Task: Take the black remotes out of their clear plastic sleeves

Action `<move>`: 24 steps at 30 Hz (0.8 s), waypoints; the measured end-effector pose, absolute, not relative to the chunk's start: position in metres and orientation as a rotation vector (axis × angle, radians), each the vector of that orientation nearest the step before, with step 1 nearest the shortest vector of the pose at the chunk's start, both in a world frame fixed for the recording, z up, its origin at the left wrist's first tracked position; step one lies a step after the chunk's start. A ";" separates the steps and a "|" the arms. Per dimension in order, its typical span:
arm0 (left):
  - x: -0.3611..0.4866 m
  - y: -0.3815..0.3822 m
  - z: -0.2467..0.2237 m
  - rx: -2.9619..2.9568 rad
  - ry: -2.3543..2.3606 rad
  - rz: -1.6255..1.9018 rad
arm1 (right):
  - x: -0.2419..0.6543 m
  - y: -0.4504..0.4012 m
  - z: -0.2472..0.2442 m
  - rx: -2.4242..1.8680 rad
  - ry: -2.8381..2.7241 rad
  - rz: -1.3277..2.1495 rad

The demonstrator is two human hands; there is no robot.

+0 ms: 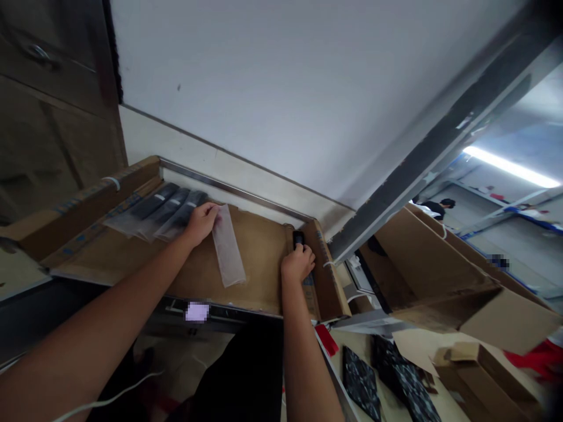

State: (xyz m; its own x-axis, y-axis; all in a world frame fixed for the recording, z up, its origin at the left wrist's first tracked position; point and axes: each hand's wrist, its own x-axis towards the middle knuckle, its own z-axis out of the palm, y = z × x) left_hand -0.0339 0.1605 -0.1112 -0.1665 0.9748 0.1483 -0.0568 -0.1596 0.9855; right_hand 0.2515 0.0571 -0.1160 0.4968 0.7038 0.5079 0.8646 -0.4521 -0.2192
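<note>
My left hand is closed in a pinch on the upper end of a long, frosted plastic sleeve, which lies flat and looks unfilled. To the left of that hand, several dark items in translucent sleeves lie side by side in a cardboard tray. At the tray's right end, the fingers of my right hand are wrapped round a small black object with a smooth, glossy face. Its lower part is hidden by my fingers, and I cannot make out its kind.
A raised cardboard wall bounds the tray on the right. Beyond a slanting metal post stands a large carton. Dark patterned packets and a small open box lie below right. A person is in the far background.
</note>
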 end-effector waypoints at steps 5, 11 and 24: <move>-0.035 0.163 -0.115 1.200 1.195 1.475 | 0.254 0.056 -0.118 -2.222 -1.335 -0.469; -0.033 0.164 -0.117 1.132 1.159 1.470 | 0.251 0.055 -0.117 -2.201 -1.353 -0.521; -0.036 0.170 -0.125 1.283 1.206 1.483 | 0.245 0.058 -0.116 -1.755 -1.801 -0.432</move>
